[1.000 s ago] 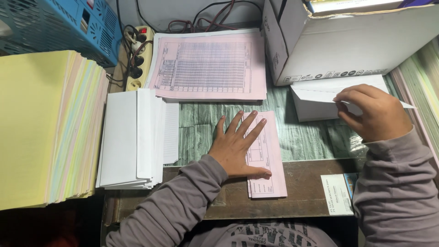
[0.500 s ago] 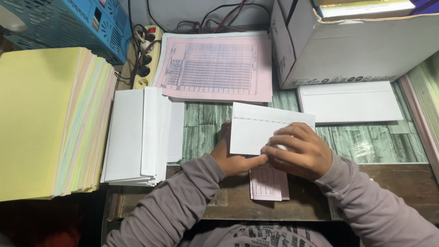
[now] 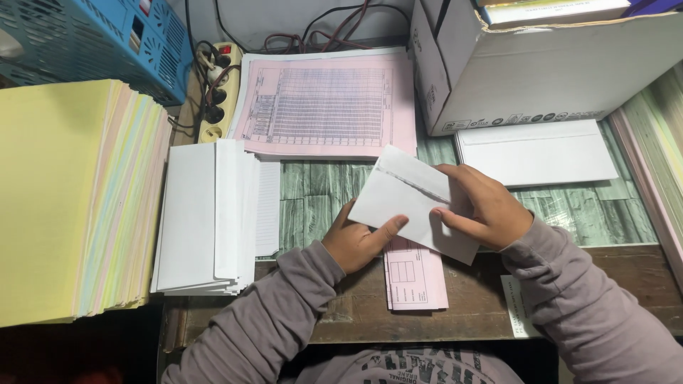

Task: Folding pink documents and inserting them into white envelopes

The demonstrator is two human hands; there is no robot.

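1. A white envelope point(image 3: 413, 203) was held tilted above the tabletop point(image 3: 320, 206), at the centre of the view, its flap seam running diagonally.
2. The left hand point(image 3: 359, 242) grasped the envelope's lower left edge, thumb on top and fingers beneath.
3. The right hand point(image 3: 480, 206) grasped the envelope's right side, fingers spread across its face.
4. A folded pink slip point(image 3: 415, 276) lay on the tabletop directly below the envelope, its upper end hidden by the envelope.
5. A stack of white envelopes point(image 3: 206, 217) lay to the left of the hands, near a thick pile of yellow and pastel paper point(image 3: 71, 199).
6. A pink printed form point(image 3: 327, 107) lay beyond the envelope, with a power strip point(image 3: 217, 92) just beside it on the left.
7. A single white envelope point(image 3: 537, 153) lay flat to the right, against a cardboard box point(image 3: 541, 64).
8. A blue perforated basket point(image 3: 92, 39) occupied the upper left corner.
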